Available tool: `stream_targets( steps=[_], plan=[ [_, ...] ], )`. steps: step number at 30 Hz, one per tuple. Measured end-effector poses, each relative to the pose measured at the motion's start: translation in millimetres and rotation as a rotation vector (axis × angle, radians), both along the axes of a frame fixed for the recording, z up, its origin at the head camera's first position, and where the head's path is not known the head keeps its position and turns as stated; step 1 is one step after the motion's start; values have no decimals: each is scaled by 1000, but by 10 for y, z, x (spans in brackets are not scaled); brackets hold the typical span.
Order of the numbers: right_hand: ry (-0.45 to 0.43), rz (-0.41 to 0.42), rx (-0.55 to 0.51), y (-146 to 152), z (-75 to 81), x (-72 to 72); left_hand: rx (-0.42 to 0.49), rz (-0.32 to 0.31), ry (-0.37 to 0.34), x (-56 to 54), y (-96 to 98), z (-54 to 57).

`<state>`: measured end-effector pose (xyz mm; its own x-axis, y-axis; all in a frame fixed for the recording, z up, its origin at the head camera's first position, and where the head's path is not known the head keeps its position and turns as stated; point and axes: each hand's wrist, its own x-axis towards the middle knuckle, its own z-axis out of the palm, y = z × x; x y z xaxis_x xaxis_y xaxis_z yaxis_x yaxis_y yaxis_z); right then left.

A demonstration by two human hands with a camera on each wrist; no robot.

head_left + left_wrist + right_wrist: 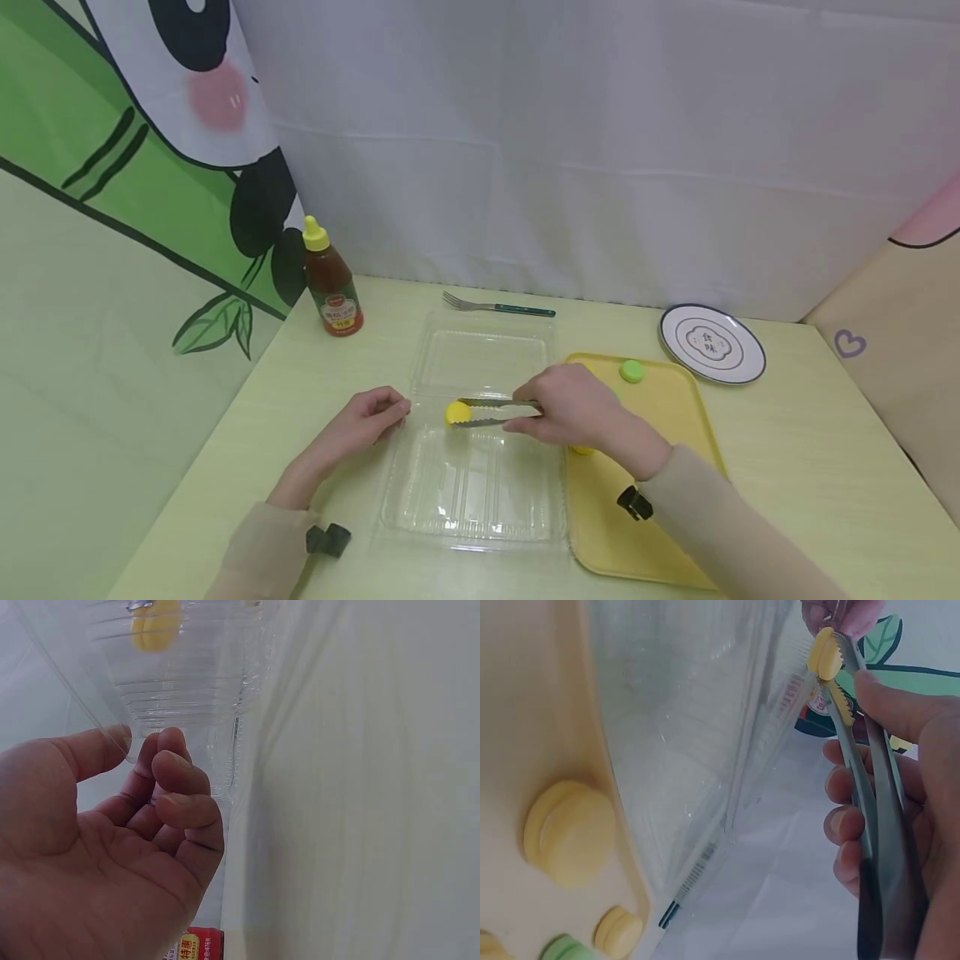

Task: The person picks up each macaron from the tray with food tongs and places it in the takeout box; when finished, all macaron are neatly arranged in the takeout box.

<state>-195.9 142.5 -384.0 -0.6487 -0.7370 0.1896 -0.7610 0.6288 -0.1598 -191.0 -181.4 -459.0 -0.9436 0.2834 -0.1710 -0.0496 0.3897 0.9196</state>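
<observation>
My right hand grips metal tongs, whose serrated tips hold a yellow macaron. In the head view, the macaron is over the hinge side of a clear plastic container, which lies unfolded with its lid at the back. At the container's left edge, my left hand pinches the thin rim between thumb and curled fingers, as the left wrist view shows. That view also shows the macaron through the clear plastic.
Right of the container lies a yellow tray bearing a green macaron, a yellow macaron and others partly behind my right hand. A fork lies at the back, a sauce bottle stands back left, and a plate sits back right.
</observation>
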Motion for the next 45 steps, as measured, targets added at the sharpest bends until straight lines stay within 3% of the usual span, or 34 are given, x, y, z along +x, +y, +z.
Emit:
stream_targets(
  steps=[17, 33, 45],
  plan=[
    [-32, 1, 77, -207, -212, 9, 5, -5, -1, -2, -6, 20],
    [-89, -10, 137, -310, -264, 58, -5, -6, -5, -5, -9, 28],
    [-47, -5, 150, -327, -296, 72, -5, -8, -14, 1, -5, 38]
  ],
)
